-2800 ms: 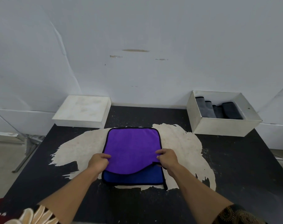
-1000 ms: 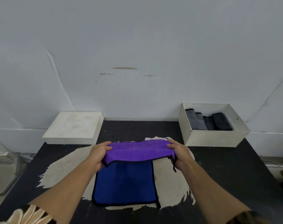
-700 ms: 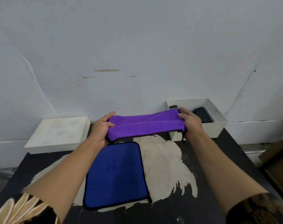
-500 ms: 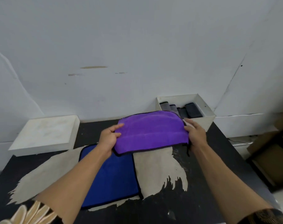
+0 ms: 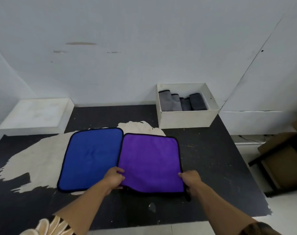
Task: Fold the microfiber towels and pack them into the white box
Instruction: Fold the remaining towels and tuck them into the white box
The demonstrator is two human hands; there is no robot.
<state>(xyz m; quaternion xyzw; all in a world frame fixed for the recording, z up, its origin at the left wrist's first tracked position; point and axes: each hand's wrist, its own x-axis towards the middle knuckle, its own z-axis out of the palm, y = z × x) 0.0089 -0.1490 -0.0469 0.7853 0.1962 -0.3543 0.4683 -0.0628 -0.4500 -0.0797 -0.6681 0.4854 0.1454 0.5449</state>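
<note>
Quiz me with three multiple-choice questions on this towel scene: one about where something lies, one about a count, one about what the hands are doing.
1. Where does the purple towel lie relative to the blue towel?
A) on top of it
B) beside it, on its right
C) underneath it

2. How many folded grey towels sit in the white box?
A) two
B) six
C) four

3. What are the left hand and right hand doing?
A) each gripping a near corner of the purple towel
B) hanging open, holding nothing
C) lifting the box

Answers:
1 B: both towels lie flat, side by side.
2 C: four grey bundles stand in a row.
3 A: fingers curl on both near corners.
</note>
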